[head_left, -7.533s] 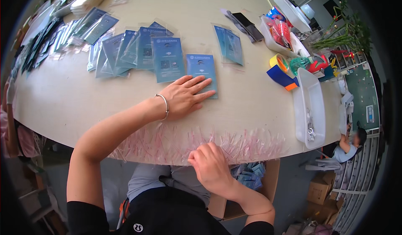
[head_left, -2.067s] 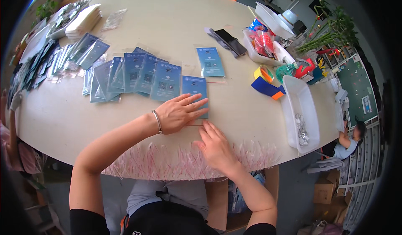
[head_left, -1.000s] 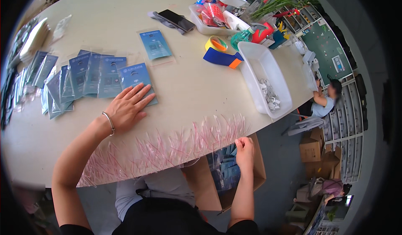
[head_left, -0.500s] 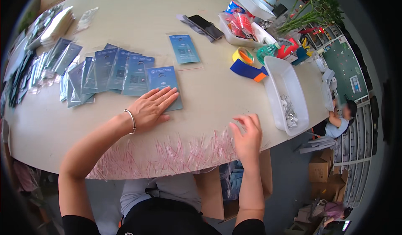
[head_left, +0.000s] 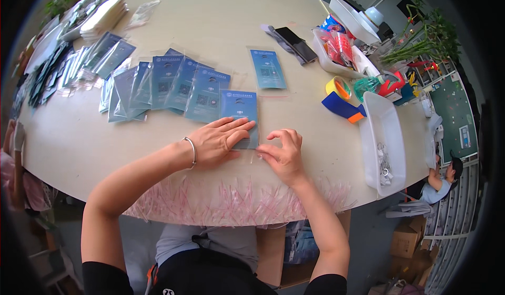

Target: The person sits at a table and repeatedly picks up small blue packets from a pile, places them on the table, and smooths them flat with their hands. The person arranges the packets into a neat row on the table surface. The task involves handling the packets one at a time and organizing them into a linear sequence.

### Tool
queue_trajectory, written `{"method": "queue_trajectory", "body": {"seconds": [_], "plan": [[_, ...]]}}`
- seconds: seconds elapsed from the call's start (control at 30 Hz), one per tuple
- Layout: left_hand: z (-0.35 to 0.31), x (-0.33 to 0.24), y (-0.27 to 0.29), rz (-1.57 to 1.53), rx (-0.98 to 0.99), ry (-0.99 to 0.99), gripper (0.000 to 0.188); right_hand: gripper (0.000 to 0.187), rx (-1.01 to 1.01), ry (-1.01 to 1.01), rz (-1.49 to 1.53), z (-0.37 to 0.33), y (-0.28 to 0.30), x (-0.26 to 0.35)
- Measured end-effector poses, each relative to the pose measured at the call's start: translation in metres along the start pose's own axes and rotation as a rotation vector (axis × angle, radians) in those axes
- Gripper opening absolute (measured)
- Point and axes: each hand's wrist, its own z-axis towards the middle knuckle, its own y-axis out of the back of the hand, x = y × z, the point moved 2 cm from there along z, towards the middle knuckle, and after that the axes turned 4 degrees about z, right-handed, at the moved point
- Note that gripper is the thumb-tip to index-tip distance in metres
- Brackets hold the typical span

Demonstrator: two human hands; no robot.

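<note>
A blue card in a clear plastic sleeve (head_left: 239,103) lies flat in front of me. My left hand (head_left: 213,141) rests on its lower part with the fingers stretched out, a metal bangle around the wrist. At the sleeve's lower right corner, the thumb and forefinger of my right hand (head_left: 281,155) are pinched on the clear edge; the exact grip is tiny. Several more sleeved blue cards (head_left: 208,96) overlap in a fan just left of it. One separate sleeved card (head_left: 268,70) lies farther off to the right.
Pink and clear thin strips (head_left: 236,203) line the table's near edge. To the right stand a white bin (head_left: 372,153) holding small metal pieces, a tape roll (head_left: 339,88) and a phone (head_left: 296,44). More packets (head_left: 97,58) are heaped far left. An open carton (head_left: 271,258) sits below the edge.
My right hand has come left from above the table to the sleeve's lower right corner and closed there. My left hand stays on the card. The whole view has shifted slightly.
</note>
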Motion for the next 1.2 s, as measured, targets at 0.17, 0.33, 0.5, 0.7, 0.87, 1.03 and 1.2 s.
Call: {"method": "queue_trajectory", "body": {"seconds": [0.17, 0.33, 0.5, 0.7, 0.87, 1.03, 1.2], "plan": [[-0.002, 0.005, 0.002, -0.046, -0.033, -0.095, 0.035, 0.012, -0.045, 0.018, -0.028, -0.006, -0.007, 0.001], [-0.03, -0.002, 0.019, -0.066, -0.031, -0.095, 0.032, 0.009, 0.032, -0.345, 0.196, -0.017, -0.005, 0.004], [-0.032, 0.005, 0.008, -0.162, -0.182, -0.031, 0.025, 0.009, 0.057, -0.433, 0.2, -0.015, 0.0, 0.009], [-0.033, 0.001, 0.002, -0.219, -0.242, 0.013, 0.019, 0.01, 0.004, -0.564, 0.2, -0.025, -0.002, 0.016], [-0.028, -0.004, 0.011, -0.307, -0.209, 0.027, 0.018, 0.01, 0.004, -0.58, 0.209, -0.026, -0.001, 0.015], [-0.022, -0.001, 0.004, -0.156, -0.209, -0.014, 0.017, 0.01, 0.007, -0.581, 0.241, -0.025, -0.001, 0.012], [-0.023, -0.001, 0.004, -0.075, -0.233, -0.068, 0.015, 0.009, 0.011, -0.574, 0.207, -0.025, 0.001, 0.015]]}}
